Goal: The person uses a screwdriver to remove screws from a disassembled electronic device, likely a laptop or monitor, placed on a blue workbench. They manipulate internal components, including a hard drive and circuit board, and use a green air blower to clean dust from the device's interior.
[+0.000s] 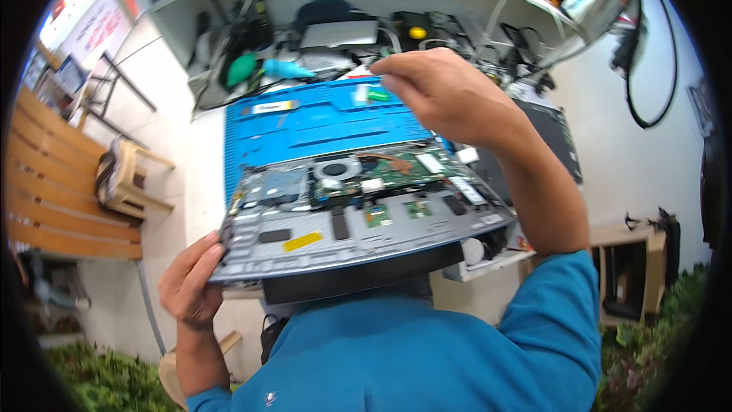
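An opened-up laptop base lies across the near part of the bench, its inside facing up. A round fan, green circuit boards, a copper heat pipe and a yellow strip show in it. My left hand grips its near left corner, thumb on top. Its near edge is tilted up over a dark edge. My right hand is raised over the far right of a blue work mat, fingers stretched to the left and nothing visible in them. Close below its fingertips is a small green piece.
A dark laptop panel lies right of the mat. Behind it stand a green blower bulb, a light-blue bottle and cluttered tools and cables. Black cables hang at the right. A wooden stool stands left.
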### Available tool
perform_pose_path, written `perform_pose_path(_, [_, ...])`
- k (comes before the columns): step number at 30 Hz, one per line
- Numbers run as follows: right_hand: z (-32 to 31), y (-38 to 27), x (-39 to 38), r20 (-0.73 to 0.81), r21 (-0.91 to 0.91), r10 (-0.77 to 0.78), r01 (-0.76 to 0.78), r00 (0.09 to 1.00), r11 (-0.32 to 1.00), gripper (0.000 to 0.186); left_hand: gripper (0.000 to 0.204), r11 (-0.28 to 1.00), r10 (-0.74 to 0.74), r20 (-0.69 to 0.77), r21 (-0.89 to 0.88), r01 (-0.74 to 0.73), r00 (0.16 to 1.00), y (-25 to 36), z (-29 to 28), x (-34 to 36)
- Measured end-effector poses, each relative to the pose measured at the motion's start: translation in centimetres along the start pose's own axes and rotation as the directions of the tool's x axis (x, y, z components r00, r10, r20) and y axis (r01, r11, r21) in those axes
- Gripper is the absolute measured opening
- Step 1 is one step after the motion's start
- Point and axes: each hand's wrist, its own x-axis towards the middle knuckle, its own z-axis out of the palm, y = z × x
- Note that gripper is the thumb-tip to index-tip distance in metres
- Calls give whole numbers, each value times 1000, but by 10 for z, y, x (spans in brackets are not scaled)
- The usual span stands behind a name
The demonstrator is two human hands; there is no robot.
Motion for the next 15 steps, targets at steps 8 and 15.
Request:
perform_pose_path(8, [21, 77, -156, 22, 299, 440, -426, 898, 854, 34, 24, 1000, 9, 20, -12, -9, 1000, -1, 3, 0])
perform_pose_path(15, [38, 75, -179, -50, 321, 276, -246, 960, 915, 43, 20, 1000, -5, 25, -7, 5, 1000, -3, 1, 0])
